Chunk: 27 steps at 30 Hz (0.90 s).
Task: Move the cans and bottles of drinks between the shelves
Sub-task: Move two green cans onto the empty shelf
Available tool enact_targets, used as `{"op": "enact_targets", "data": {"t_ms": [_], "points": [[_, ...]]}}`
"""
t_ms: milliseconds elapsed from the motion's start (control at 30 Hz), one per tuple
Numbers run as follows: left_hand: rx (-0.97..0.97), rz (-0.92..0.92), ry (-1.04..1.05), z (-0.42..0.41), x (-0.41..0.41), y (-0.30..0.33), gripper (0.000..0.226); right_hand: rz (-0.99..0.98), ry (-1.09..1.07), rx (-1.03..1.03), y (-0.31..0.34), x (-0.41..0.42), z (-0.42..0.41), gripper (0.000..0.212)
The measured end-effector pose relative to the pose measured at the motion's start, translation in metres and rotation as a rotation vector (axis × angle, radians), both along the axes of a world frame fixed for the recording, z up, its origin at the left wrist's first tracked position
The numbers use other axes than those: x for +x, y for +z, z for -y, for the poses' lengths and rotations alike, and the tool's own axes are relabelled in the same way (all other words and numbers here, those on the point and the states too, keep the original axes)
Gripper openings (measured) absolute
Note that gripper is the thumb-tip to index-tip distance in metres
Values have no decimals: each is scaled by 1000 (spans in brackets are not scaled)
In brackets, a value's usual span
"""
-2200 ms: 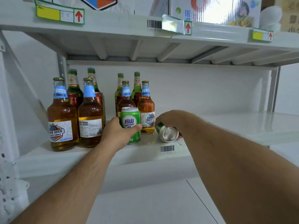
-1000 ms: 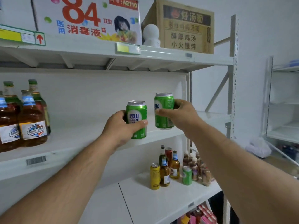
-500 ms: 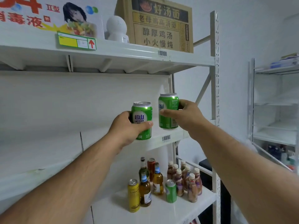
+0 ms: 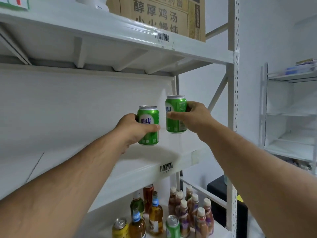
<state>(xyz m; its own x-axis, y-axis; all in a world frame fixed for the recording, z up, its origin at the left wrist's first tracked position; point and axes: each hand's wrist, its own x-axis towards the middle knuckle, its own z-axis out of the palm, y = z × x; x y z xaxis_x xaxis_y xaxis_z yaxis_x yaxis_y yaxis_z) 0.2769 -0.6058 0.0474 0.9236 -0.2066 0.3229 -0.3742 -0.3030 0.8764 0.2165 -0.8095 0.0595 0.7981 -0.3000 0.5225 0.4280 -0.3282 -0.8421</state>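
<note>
My left hand grips a green can with a white and blue label, held upright just above the right end of the middle shelf. My right hand holds a second green can, upright and slightly higher, a little to the right of the first. Both cans hang in the air over the shelf's bare white surface. On the shelf below stand a yellow can, another green can, amber beer bottles and several small brown drink bottles.
The top shelf carries a brown cardboard box. The rack's white upright post stands just right of my right hand. A second white rack is farther right, and a dark box sits on the floor.
I lifted both cans off the left part of the shelf, where the beer bottles stand, and carried them right. Since half a second ago, they have shifted a little farther toward the shelf's right end.
</note>
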Motion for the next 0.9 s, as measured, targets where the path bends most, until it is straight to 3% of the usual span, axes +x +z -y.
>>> {"op": "enact_targets", "data": {"t_ms": [200, 433, 900], "points": [[16, 17, 60, 32, 42, 4, 45, -30, 9, -1, 3, 59, 34, 28], [51, 21, 135, 89, 106, 14, 48, -33, 76, 1, 12, 138, 93, 23], [67, -29, 333, 187, 230, 16, 52, -214, 158, -153, 17, 301, 177, 38]]}}
